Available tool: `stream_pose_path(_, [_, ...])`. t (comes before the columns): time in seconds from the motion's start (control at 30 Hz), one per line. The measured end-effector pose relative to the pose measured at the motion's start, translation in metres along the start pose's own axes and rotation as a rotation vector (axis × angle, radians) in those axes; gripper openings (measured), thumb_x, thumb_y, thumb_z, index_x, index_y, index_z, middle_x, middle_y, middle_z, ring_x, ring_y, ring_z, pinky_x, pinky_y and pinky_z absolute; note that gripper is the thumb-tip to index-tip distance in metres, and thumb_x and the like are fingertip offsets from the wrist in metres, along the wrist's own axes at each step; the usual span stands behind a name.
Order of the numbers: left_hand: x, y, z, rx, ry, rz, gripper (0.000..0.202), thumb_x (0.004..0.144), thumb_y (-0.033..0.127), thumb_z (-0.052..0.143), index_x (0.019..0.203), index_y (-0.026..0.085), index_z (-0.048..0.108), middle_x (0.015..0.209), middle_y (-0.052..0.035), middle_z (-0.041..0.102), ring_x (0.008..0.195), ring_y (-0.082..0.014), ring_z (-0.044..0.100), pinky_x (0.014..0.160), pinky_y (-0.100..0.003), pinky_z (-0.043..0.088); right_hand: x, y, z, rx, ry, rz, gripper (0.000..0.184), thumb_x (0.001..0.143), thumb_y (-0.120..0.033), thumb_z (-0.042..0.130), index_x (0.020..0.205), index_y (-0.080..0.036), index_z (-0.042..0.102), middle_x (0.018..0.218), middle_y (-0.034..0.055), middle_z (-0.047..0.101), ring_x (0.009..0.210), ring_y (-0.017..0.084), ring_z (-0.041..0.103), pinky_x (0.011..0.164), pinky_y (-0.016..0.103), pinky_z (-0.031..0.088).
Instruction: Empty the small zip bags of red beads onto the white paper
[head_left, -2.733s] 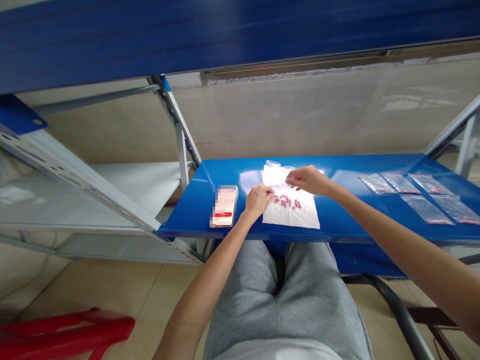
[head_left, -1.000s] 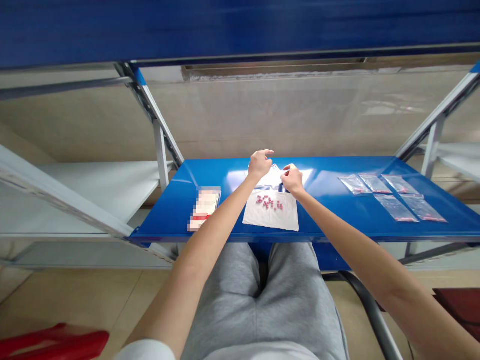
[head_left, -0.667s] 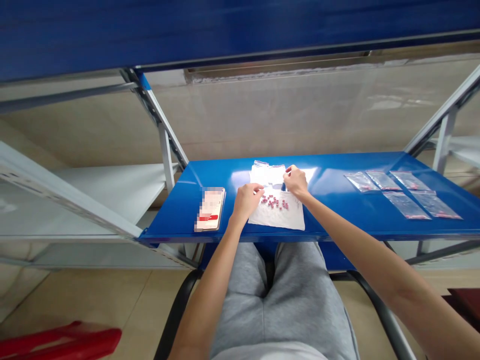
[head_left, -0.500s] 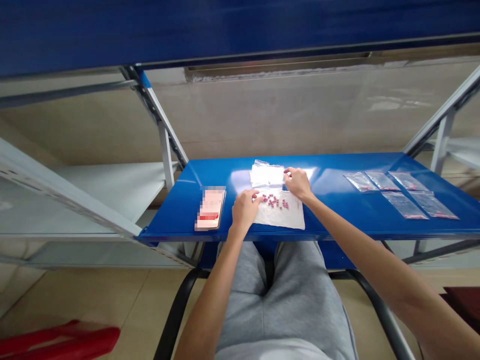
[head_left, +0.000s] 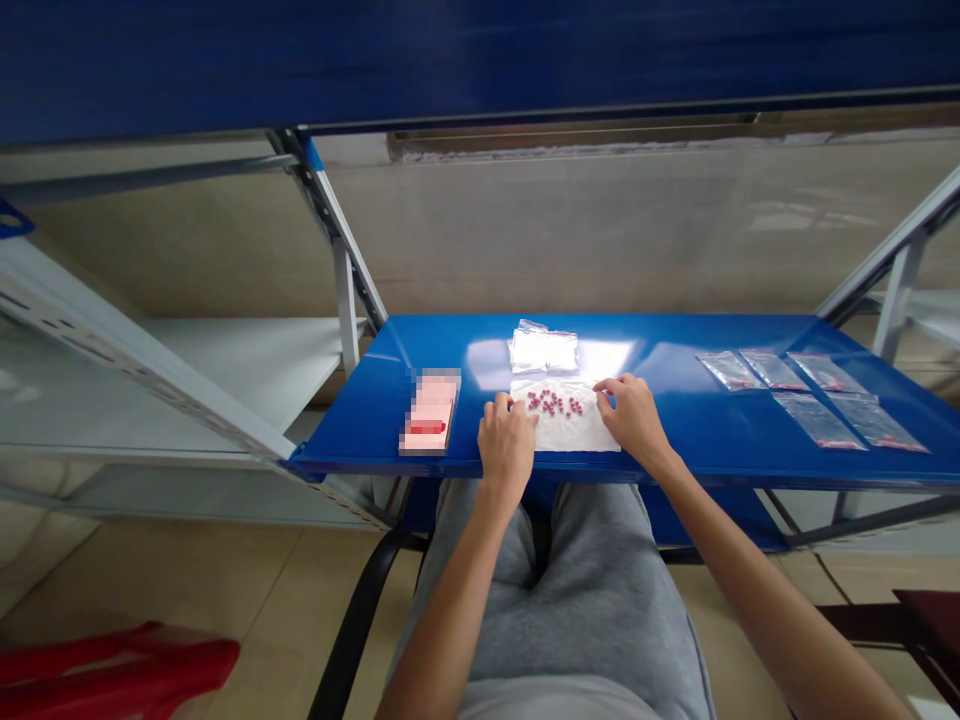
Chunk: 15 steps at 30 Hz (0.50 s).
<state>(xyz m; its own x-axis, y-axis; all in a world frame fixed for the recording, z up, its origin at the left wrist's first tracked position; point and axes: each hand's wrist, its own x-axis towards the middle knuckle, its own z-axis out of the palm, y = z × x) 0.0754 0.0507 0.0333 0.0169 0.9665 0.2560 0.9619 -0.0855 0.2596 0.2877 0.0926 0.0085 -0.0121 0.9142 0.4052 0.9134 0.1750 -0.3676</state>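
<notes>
A thin white sheet point(head_left: 576, 437), paper or cloth, lies on the blue tabletop with several small pink beads point(head_left: 553, 403) scattered over its upper part. My left hand point(head_left: 508, 438) is at the sheet's left edge, fingers bent, the thumb beside the beads. At the opposite edge, near the upper right corner, my right hand point(head_left: 631, 415) has thumb and forefinger close together on the sheet. Both fingertip contacts are small and partly hidden. Just behind the sheet sits a stack of clear plastic bags point(head_left: 545, 352) with a white surface showing.
A phone point(head_left: 430, 410), its screen blurred, lies to the left on the blue table point(head_left: 675, 440). Several filled zip bags point(head_left: 819, 420) with pink bits are laid out in rows at the right. A blue shelf point(head_left: 480, 65) overhangs the table, with metal posts point(head_left: 349, 250) at the sides.
My right hand has come from the bag stack to the sheet's right edge. My left hand has shifted slightly nearer me. The sheet lies straighter along the table edge.
</notes>
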Motion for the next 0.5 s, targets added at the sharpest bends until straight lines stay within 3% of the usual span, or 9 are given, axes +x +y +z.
stream_pose_path(0.27, [-0.003, 0.000, 0.007, -0.107, 0.052, 0.022, 0.036, 0.097, 0.032, 0.064, 0.133, 0.029, 0.067, 0.119, -0.0098, 0.062, 0.106, -0.0257, 0.058, 0.086, -0.032, 0.053, 0.002, -0.019, 0.010, 0.062, 0.003, -0.006, 0.027, 0.093, -0.023, 0.051, 0.102, -0.017, 0.076, 0.094, 0.0135, 0.067, 0.093, 0.029, 0.058, 0.088, 0.038, 0.045])
stream_pose_path(0.5, [0.001, -0.004, 0.008, -0.083, 0.049, 0.066, 0.029, 0.100, 0.031, 0.058, 0.126, 0.033, 0.072, 0.119, -0.0086, 0.059, 0.104, -0.0241, 0.057, 0.082, -0.030, 0.053, -0.001, -0.021, 0.008, 0.059, 0.016, 0.002, 0.028, 0.094, -0.022, 0.050, 0.100, -0.015, 0.076, 0.095, 0.0152, 0.067, 0.095, 0.030, 0.058, 0.090, 0.038, 0.044])
